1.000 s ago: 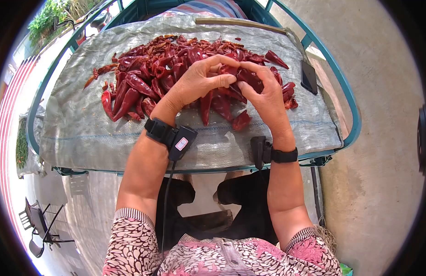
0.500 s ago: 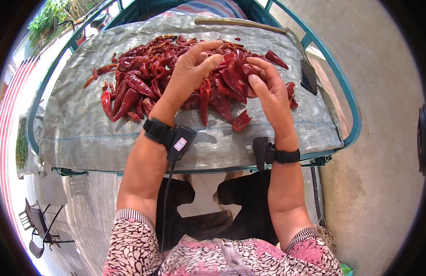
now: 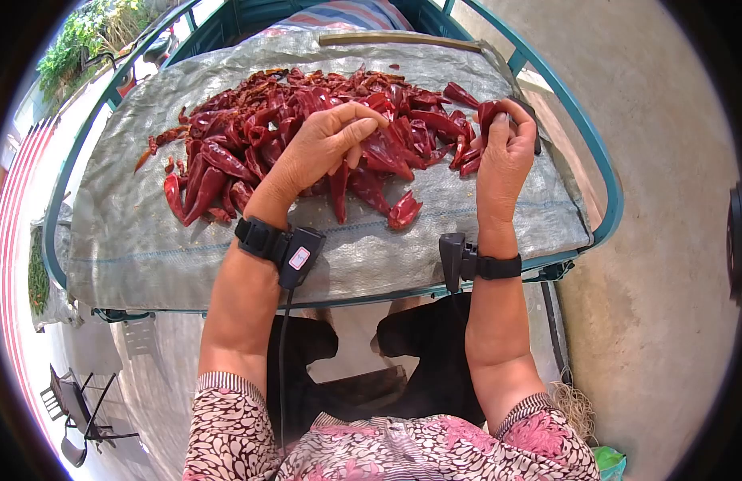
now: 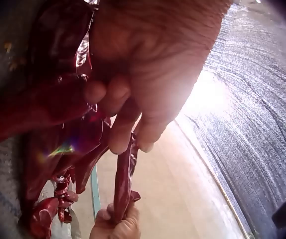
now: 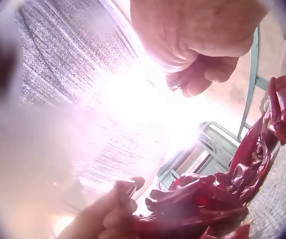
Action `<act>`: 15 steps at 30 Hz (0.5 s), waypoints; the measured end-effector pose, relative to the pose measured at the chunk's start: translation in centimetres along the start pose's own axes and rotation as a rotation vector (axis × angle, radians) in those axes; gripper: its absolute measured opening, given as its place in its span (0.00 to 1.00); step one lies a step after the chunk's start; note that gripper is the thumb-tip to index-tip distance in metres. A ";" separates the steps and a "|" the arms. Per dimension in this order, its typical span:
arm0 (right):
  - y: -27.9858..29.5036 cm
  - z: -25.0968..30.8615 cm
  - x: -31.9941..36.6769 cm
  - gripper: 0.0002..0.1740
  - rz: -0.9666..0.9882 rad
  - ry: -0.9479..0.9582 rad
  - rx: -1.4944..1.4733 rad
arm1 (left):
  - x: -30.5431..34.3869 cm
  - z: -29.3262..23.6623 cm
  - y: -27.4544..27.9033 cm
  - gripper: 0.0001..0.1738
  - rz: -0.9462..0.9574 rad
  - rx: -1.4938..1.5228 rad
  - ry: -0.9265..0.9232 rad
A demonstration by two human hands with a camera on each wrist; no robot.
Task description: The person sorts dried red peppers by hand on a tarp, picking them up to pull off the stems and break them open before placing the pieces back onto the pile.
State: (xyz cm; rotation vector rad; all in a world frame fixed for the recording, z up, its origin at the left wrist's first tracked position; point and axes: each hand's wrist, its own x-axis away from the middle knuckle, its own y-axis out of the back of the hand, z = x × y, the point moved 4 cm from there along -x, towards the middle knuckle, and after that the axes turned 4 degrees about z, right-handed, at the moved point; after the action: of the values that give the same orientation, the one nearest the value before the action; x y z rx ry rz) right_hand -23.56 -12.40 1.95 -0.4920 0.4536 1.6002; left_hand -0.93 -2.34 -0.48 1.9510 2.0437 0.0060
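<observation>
A heap of red chili peppers (image 3: 258,120), glossy whole ones and torn pieces, lies on a grey woven sheet (image 3: 162,264). My left hand (image 3: 327,148) hovers over the front of the heap with loosely curled fingers; a bright gap shows between its fingertips in the left wrist view. To the right of the heap, my right hand (image 3: 507,152) pinches a dark red chili pepper (image 3: 487,119) between thumb and fingers. That chili pepper (image 4: 124,174) points up from the right hand (image 4: 117,226) in the left wrist view, lining up behind the left fingertips.
A dark phone (image 3: 529,109) lies partly hidden behind my right hand. A wooden strip (image 3: 399,38) rests along the sheet's far edge. The teal cart rail (image 3: 614,200) curves round the right side. One torn chili piece (image 3: 405,210) sits apart near the front.
Both hands were together on a pepper, then parted. My right hand has moved right and now holds a chili pepper. The left hand's fingers have curled in. The head view has shifted slightly.
</observation>
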 end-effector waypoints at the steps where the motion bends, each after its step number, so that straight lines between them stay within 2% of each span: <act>1: -0.1 -0.4 0.0 0.12 0.018 -0.015 -0.040 | 0.2 -0.5 -0.3 0.20 0.005 -0.004 -0.009; 3: -0.3 -0.9 0.1 0.12 0.054 -0.046 -0.120 | 0.4 -1.0 -0.7 0.24 0.009 0.003 -0.022; 8: -3.3 -0.2 1.6 0.17 0.251 0.089 -0.161 | 0.3 -0.9 -0.5 0.28 0.041 -0.037 0.002; 12: -5.4 1.4 3.6 0.16 0.507 -0.055 -0.163 | 0.5 -1.1 -0.5 0.21 0.043 0.002 0.024; 15: -5.7 1.3 3.8 0.16 0.537 0.068 -0.039 | 0.1 0.0 -0.2 0.15 0.064 0.045 0.056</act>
State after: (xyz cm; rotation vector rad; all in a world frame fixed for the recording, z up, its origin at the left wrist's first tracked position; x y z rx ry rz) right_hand -18.21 -8.03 0.87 -0.4793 0.6437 2.1147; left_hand -1.17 -2.23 -0.54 2.0653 2.0321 0.0297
